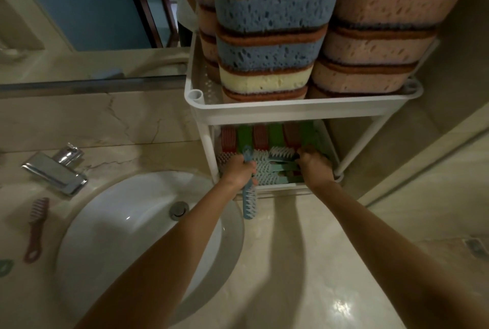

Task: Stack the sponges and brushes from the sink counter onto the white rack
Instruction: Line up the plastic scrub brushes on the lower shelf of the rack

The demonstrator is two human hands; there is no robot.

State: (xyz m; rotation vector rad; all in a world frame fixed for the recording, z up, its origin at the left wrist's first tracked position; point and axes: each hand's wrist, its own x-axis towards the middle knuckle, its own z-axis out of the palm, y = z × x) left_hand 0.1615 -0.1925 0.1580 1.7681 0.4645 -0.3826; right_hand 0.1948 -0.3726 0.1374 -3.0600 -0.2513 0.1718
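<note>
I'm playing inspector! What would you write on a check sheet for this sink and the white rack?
Surface: beige stone counter around a white sink.
Job's things: sponges stand stacked on the top shelf of the white rack; brushes lie on its lower shelf; a brown brush lies on the counter left of the sink.
Clutter: a green item at the left edge, cut off.
Hands: the left hand grips a blue brush at the front of the lower shelf; the right hand reaches among the brushes there, its grip hidden.
Cables: nothing seen.
Surroundings: chrome faucet; mirror behind the counter.
</note>
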